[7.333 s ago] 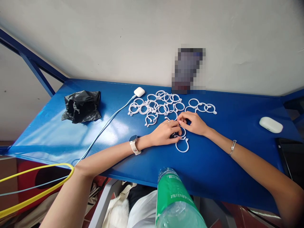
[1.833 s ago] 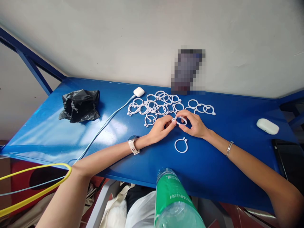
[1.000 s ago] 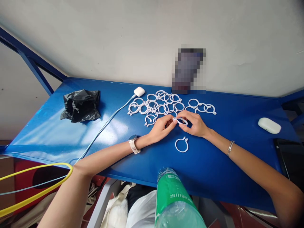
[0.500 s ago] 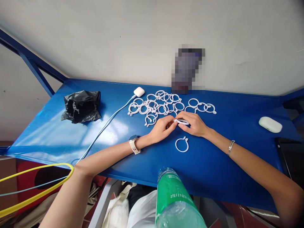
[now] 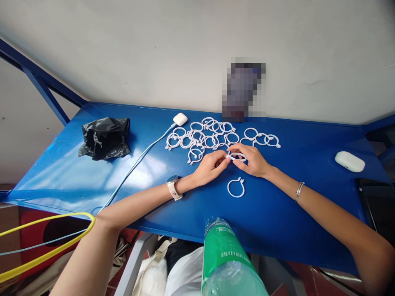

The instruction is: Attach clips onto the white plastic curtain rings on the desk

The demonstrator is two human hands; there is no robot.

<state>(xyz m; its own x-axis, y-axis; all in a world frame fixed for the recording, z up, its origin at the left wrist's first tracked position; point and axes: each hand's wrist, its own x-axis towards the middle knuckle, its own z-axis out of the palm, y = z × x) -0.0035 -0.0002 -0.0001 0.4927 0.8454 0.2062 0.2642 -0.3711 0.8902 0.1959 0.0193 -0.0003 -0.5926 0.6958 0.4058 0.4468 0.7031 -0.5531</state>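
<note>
A white plastic curtain ring [image 5: 238, 159] is held between my two hands just above the table. My left hand [image 5: 212, 166] pinches its left end, where the small eyelet sits, between thumb and fingertips. My right hand [image 5: 251, 160] is curled around the ring's right side, thumb below and fingers above. Closer to me, a single curtain ring [image 5: 235, 188] lies flat on the table. Behind my hands is a loose pile of curtain rings [image 5: 210, 142], several overlapping, with a few more rings [image 5: 262, 139] to the right, partly hidden by my right hand.
The blue table [image 5: 277, 205] meets a pale wall. On it are a black plastic bag [image 5: 105, 139], a white charger [image 5: 180, 119] with a cable [image 5: 135, 164], a white earbud case [image 5: 349, 161] and a dark device [image 5: 375, 205]. A green-labelled bottle [image 5: 226, 250] stands at the front edge.
The held ring has tilted slightly, so its opening shows wider, and my right fingers have parted a little around it. My left hand has barely moved.
</note>
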